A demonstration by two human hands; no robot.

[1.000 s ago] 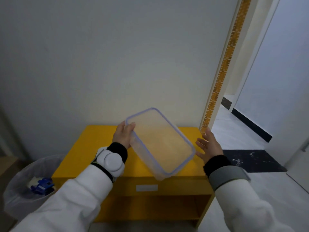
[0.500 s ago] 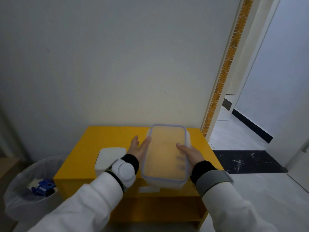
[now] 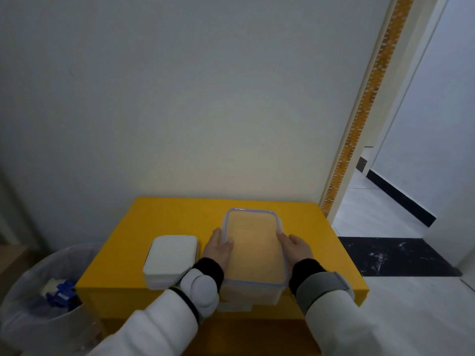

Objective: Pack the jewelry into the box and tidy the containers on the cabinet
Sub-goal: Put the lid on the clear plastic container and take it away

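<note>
A clear plastic container [image 3: 253,246] with a bluish rim sits level on the yellow cabinet [image 3: 167,217], its near end over the front edge. My left hand [image 3: 218,249] grips its left side and my right hand [image 3: 294,247] grips its right side. The container looks empty. To its left lies a closed white box [image 3: 171,256] near the cabinet's front edge. No jewelry shows in this view.
A bin [image 3: 38,299] lined with a clear bag stands on the floor at the left, with blue and white scraps inside. A plain wall rises behind the cabinet. A doorway with an orange-patterned frame [image 3: 359,119] opens at the right onto tiled floor.
The clear container went from tilted in my left hand alone to level, gripped by both hands, and lowered onto the cabinet. The white box has come into view as my left arm shifted.
</note>
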